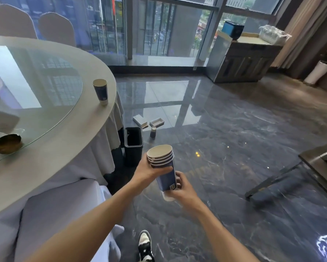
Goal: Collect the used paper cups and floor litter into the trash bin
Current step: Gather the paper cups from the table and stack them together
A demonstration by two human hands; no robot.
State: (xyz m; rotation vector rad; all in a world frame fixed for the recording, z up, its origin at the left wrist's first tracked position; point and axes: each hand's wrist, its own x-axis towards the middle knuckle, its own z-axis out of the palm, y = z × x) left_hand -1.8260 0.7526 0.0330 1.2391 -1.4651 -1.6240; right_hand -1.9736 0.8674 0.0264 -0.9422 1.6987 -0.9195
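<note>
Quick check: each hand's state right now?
Left hand: closed around the upper part of the stack of paper cups.
Right hand: gripping the stack's base.

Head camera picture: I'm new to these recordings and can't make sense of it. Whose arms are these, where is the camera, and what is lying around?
The camera sits on a person's head, looking down and forward, so the two bare arms are their own. The left hand grips a stack of paper cups near its rims; the right hand supports its base. Ahead, a black trash bin stands on the floor beside the round table. One cup on the table remains, and a cup on the floor stands near two small boxes.
</note>
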